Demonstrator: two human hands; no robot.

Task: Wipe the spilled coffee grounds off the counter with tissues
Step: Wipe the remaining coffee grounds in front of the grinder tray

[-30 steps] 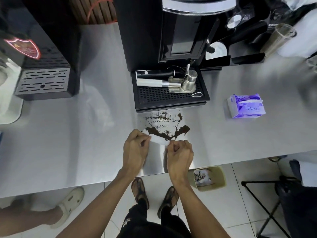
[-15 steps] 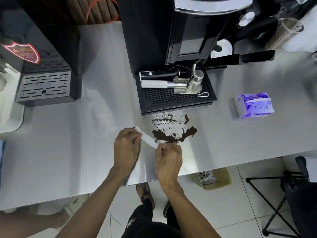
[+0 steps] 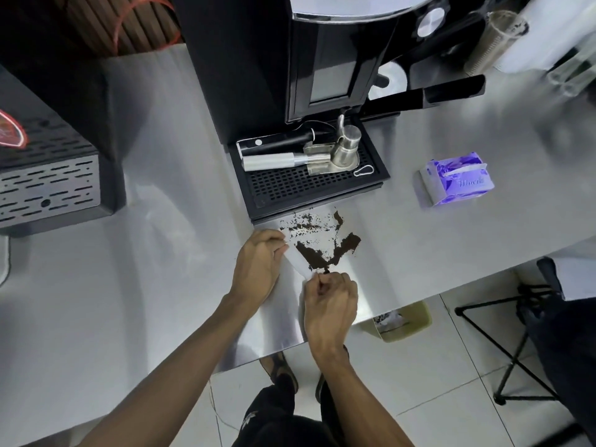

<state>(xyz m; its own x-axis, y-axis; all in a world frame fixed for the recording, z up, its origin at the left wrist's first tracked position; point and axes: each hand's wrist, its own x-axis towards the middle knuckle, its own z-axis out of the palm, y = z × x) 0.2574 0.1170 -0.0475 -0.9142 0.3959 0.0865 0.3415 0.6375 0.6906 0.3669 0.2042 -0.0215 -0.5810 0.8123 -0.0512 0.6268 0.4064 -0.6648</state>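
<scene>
Dark coffee grounds lie spilled on the steel counter, just in front of the coffee machine's drip tray. A folded white tissue is stretched between my two hands at the left edge of the spill. My left hand pinches its upper end. My right hand pinches its lower end, fingers curled, close to the nearest grounds. The tissue's lower edge touches the counter beside the grounds.
A purple tissue pack sits on the counter to the right. A portafilter and a metal tamper rest on the drip tray. A second black machine stands at the left. A yellowish waste bin stands on the floor below the counter edge.
Both hands have shifted the tissue from lying across the near side of the spill to a slanted line at its left edge. The camera view has also moved closer.
</scene>
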